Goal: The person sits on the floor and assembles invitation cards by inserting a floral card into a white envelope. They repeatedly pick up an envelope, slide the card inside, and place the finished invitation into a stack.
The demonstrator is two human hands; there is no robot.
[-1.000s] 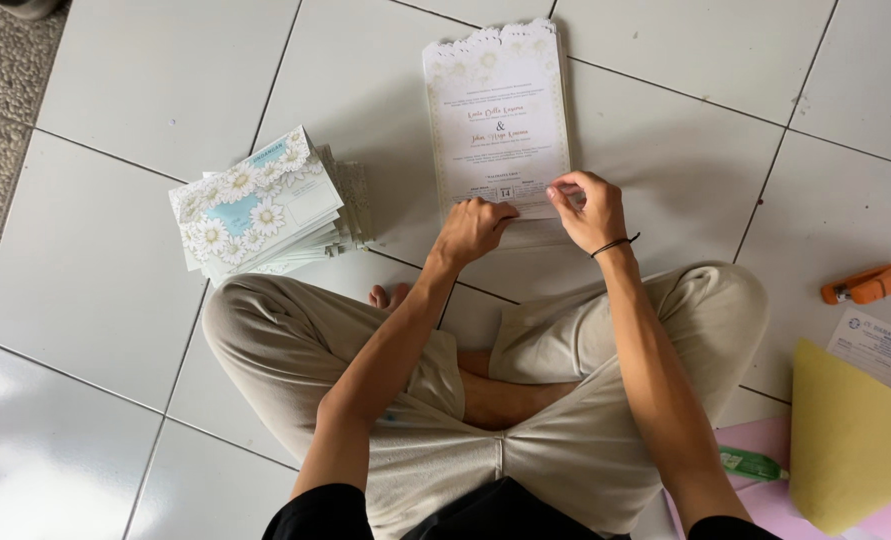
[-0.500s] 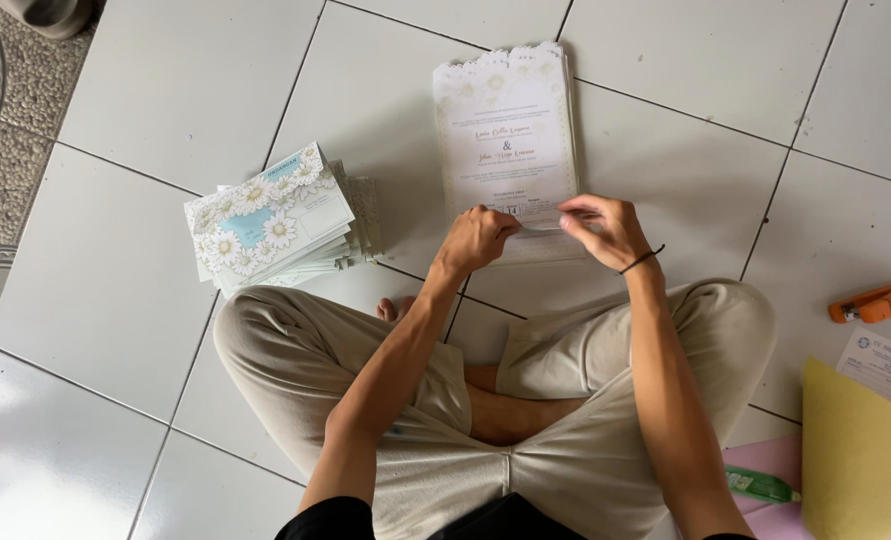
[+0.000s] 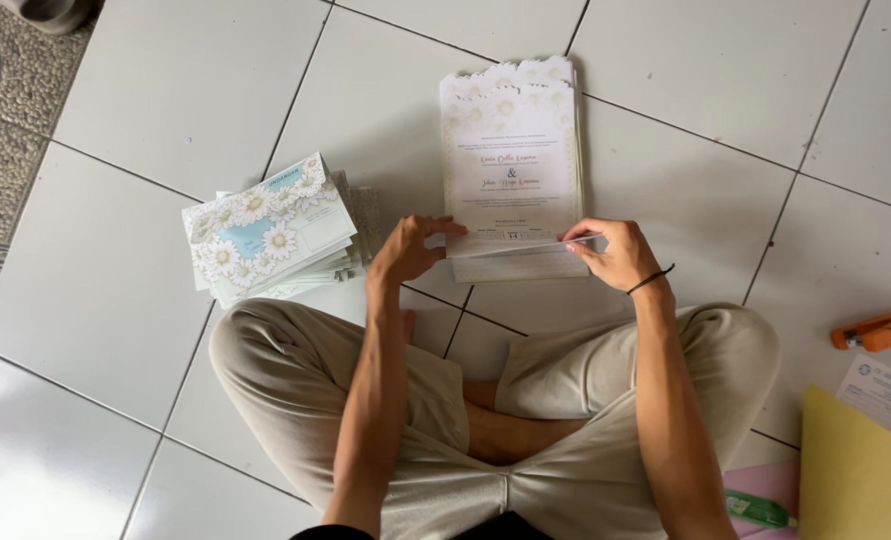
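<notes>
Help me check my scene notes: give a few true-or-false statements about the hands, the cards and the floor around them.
1. Both hands lift the near edge of the top card of the tall stack. True.
2. The daisy-printed stack lies beside the right hand. False: it lies beside the left hand.
3. An orange stapler lies on the floor tiles. True.
4. The yellow sheet covers the tall stack. False: it lies far off, at the person's right.
</notes>
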